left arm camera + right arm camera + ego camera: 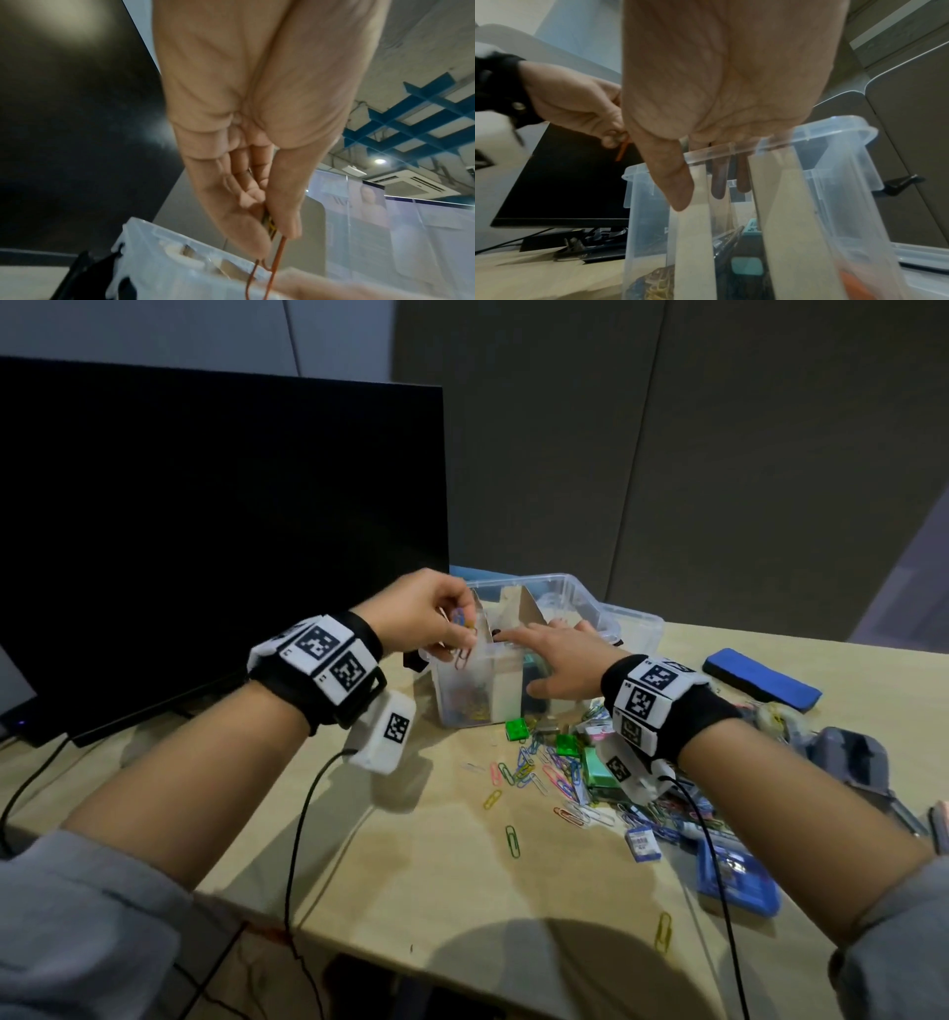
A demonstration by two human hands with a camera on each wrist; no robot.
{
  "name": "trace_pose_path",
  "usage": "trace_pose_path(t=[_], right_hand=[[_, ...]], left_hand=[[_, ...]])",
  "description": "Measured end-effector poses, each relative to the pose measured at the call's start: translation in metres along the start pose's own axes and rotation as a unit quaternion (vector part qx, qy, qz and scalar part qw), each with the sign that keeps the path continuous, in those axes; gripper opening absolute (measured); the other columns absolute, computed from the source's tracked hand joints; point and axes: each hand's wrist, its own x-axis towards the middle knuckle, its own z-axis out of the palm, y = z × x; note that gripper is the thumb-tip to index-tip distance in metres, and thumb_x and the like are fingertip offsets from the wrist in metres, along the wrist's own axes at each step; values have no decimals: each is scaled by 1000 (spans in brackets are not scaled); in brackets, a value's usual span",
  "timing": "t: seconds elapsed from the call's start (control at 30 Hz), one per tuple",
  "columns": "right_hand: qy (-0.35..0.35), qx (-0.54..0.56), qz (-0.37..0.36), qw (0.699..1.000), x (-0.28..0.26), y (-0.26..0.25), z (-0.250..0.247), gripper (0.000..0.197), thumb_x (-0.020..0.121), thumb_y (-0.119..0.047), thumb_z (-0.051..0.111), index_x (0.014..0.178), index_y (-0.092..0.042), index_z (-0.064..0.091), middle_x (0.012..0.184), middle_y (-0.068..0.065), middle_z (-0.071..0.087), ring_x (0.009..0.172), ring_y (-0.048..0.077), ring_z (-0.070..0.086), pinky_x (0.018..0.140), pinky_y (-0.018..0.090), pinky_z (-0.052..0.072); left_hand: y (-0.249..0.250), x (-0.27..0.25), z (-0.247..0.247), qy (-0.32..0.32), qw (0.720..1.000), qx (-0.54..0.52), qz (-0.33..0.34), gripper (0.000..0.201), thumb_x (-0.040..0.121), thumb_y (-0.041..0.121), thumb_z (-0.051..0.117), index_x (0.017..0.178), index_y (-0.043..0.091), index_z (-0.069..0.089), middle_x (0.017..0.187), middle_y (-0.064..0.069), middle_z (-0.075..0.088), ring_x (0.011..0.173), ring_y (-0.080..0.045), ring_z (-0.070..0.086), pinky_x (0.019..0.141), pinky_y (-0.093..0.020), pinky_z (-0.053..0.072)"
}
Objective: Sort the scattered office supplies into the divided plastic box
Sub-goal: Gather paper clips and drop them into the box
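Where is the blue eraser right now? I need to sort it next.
In the head view, the blue eraser lies on the table at far right, beyond the right hand, just right of the plastic box.

Showing as clear, smooth, glossy plastic: box (590,600). Standing inside it, matt cardboard dividers (693,233). Looking like pale, matt wood: table (436,855). Lying there, thin coated-wire clips (534,773) in glossy colours. Reading as soft blue cloth: eraser (760,680). Shining faintly, smooth black monitor (205,505).
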Motion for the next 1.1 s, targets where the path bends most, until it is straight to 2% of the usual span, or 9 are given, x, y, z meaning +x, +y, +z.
trace_pose_path(t=[0.1, 0.2, 0.47, 0.63, 0.73, 0.8, 0.87, 0.97, 1.1], right_hand=[[0, 1, -2, 1000, 0, 0, 0, 71, 88, -30, 61, 148, -35, 23, 144, -3, 42, 128, 24, 39, 104, 45, 25], [2, 2, -4, 1000, 0, 0, 0, 71, 88, -31, 61, 148, -35, 24, 144, -3, 43, 127, 24, 39, 104, 45, 25], [5, 0, -4, 1000, 2, 2, 3, 71, 87, -30, 61, 148, -33, 24, 143, -2, 43, 126, 23, 39, 103, 44, 25], [9, 4, -6, 1000, 3, 3, 5, 73, 87, -30, 62, 148, -34, 23, 141, -3, 44, 125, 23, 39, 102, 43, 26], [4, 7, -10, 1000, 2, 3, 4, 74, 86, -29, 61, 149, -34, 23, 140, -2, 45, 126, 23, 40, 104, 45, 26], [-4, 16, -12, 1000, 3, 5, 2, 76, 85, -22, 61, 149, -35, 22, 140, -2, 46, 126, 24, 41, 107, 47, 26], [-15, 23, -17, 999, 4, 7, 1, 80, 82, -15, 60, 150, -35, 22, 144, -1, 44, 129, 24, 41, 109, 48, 26], [-25, 56, -29, 998, 4, 9, 1, 84, 80, -9, 61, 150, -31, 21, 147, 2, 42, 131, 24, 41, 110, 48, 29], [77, 191, -35, 978, -3, 24, -2, 69, 82, -11, 64, 144, -22, 35, 143, 5, 43, 129, 22, 41, 107, 43, 37]], left_hand=[[1, 11, -12, 49, 999, 22, -10, 12, 84, 6, 72, 91, 8, 62, 88, -9, 63, 76, -16, 66, 62, -23, 58], [0, 24, -11, 79, 995, 63, -17, 12, 84, 9, 72, 92, 9, 63, 86, -6, 64, 70, -11, 66, 57, -19, 55], [-7, 38, 18, 76, 979, 183, -53, 22, 80, 10, 77, 96, 12, 62, 86, 1, 58, 72, -11, 60, 62, -21, 54], [-10, 28, 25, 140, 960, 242, -13, 22, 82, 21, 75, 92, 21, 55, 90, 5, 55, 80, -12, 55, 69, -25, 47], [-9, 6, 37, 198, 961, 187, 47, 14, 86, 23, 68, 87, 19, 55, 77, 7, 55, 70, -11, 54, 63, -24, 45], [-13, -11, 49, 156, 973, 162, 52, 15, 86, 24, 69, 82, 18, 56, 71, 6, 56, 65, -12, 54, 57, -22, 41], [-23, -23, 61, 22, 981, 192, -7, 17, 84, 27, 73, 82, 15, 60, 76, 1, 62, 68, -14, 57, 54, -21, 40], [-40, -37, 78, -178, 943, 249, -130, 34, 78, 34, 79, 99, 13, 63, 93, -5, 70, 67, -15, 59, 50, -20, 45], [-56, -39, 92, -190, 930, 280, -144, 60, 64, 30, 89, 110, 16, 54, 105, -4, 64, 92, -23, 61, 78, -33, 52]])
